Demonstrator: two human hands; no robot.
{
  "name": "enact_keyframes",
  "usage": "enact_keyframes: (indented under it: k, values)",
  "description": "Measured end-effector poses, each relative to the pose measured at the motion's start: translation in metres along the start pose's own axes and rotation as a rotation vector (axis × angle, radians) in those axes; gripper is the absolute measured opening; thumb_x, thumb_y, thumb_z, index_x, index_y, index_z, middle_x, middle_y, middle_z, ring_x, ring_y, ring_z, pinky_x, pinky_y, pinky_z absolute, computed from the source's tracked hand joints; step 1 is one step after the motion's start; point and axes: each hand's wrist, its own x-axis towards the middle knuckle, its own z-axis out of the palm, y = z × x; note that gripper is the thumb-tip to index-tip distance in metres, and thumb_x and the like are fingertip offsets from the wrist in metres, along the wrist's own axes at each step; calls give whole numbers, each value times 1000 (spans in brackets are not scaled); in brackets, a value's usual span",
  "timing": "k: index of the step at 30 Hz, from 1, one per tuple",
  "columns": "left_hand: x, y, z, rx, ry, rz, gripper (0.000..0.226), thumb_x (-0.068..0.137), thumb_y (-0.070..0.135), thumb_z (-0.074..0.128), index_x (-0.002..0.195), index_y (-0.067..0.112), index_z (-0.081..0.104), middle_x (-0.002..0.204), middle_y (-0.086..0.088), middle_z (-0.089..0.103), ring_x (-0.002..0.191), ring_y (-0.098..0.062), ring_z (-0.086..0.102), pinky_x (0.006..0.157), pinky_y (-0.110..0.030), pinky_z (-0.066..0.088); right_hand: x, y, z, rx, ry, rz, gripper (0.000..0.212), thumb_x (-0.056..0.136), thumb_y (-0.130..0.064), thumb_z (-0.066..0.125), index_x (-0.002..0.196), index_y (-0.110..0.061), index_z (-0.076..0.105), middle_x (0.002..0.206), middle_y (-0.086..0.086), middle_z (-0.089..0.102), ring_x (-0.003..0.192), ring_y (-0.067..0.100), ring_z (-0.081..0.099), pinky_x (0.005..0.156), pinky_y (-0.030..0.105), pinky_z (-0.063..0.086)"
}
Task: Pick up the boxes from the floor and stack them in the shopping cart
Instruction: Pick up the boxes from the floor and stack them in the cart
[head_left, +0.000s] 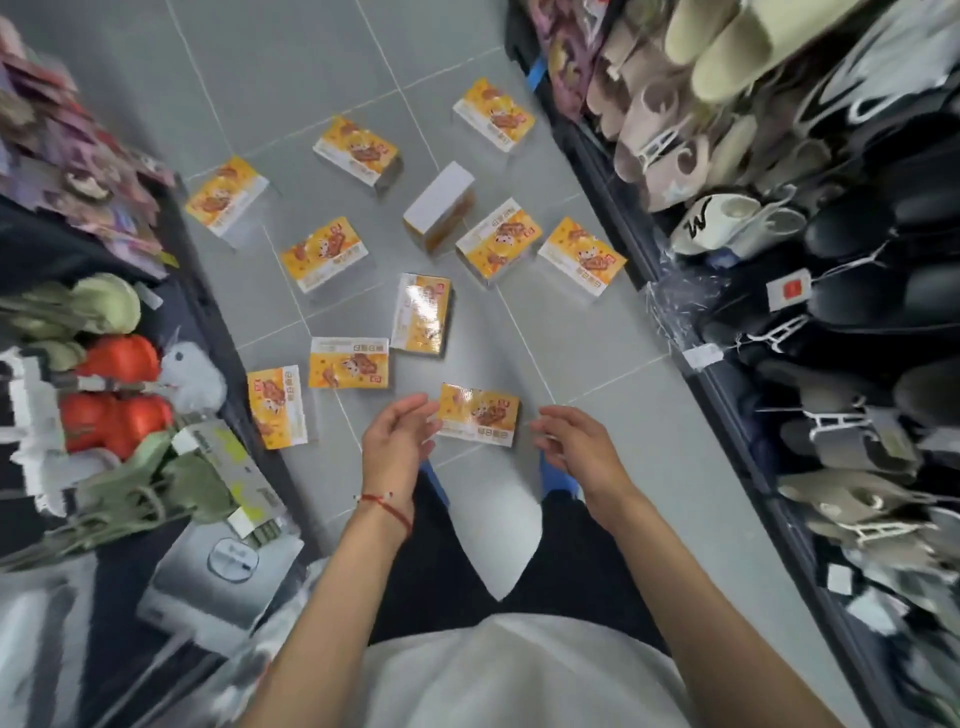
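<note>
Left hand (397, 441) and right hand (571, 447) hung open, gripping nothing, either side of the nearest box (479, 414) on a grey tiled floor (291, 62) between slipper racks (779, 208)

Yellow boxes are lying scattered on the grey tiled floor (322, 62) through the middle of the frame. One white-topped box (439, 200) is lying turned on another side near the centre. The nearest box (479, 414) is lying at the lower centre, between the two hands. The left hand (397, 441) is reaching with open fingers, just beside this box's left edge; the right hand (574, 447) is hanging open near its right edge. Slippers (779, 156) are filling the shelves on the right side.
</note>
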Motion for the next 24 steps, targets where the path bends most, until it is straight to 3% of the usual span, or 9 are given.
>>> enact_keyframes:
  k: [4, 7, 11, 16, 21, 24]
  values:
    - [53, 17, -29, 188, -103, -22, 18, 99, 4, 56, 98, 18, 68, 107, -8, 71, 103, -30, 67, 93, -36, 54, 15, 18, 44, 179, 122, 83, 27, 98, -13, 64, 125, -13, 67, 113, 9, 72, 97, 18, 67, 94, 36, 54]
    - [90, 19, -42, 323, -130, -59, 21, 98, 2, 55, 93, 19, 66, 96, -4, 69, 94, -23, 64, 74, -23, 49, 24, 34, 67, 274, 158, 130, 29, 101, -12, 61, 130, -11, 63, 109, 8, 71, 96, 18, 68, 82, 26, 54]
    - [129, -2, -48, 486, -175, -156, 15, 97, 7, 60, 93, 20, 65, 98, -3, 70, 91, -18, 65, 71, -21, 47, 43, 63, 78, 338, 185, 159, 29, 104, -4, 56, 132, -2, 61, 114, 14, 68, 100, 28, 67, 83, 28, 53]
    - [170, -58, -40, 580, -175, -235, 8, 96, 9, 63, 99, 17, 63, 105, -6, 69, 92, -18, 65, 67, -20, 45, 76, 102, 82, 294, 231, 224, 8, 104, -8, 58, 105, -11, 65, 120, 25, 67, 111, 33, 68, 90, 33, 51]
    - [211, -128, -32, 622, -168, -314, 12, 101, 7, 52, 100, 15, 61, 97, -4, 65, 75, -11, 59, 68, -23, 41, 127, 151, 78, 253, 235, 304, 20, 103, -10, 54, 86, -9, 65, 121, 29, 66, 101, 28, 62, 94, 42, 53]
    - [237, -166, -31, 686, -147, -358, 15, 103, 10, 46, 101, 14, 61, 104, -9, 66, 77, -17, 61, 67, -27, 42, 157, 180, 75, 211, 199, 343, 28, 104, -9, 53, 79, -18, 62, 104, 18, 63, 98, 28, 61, 81, 31, 50]
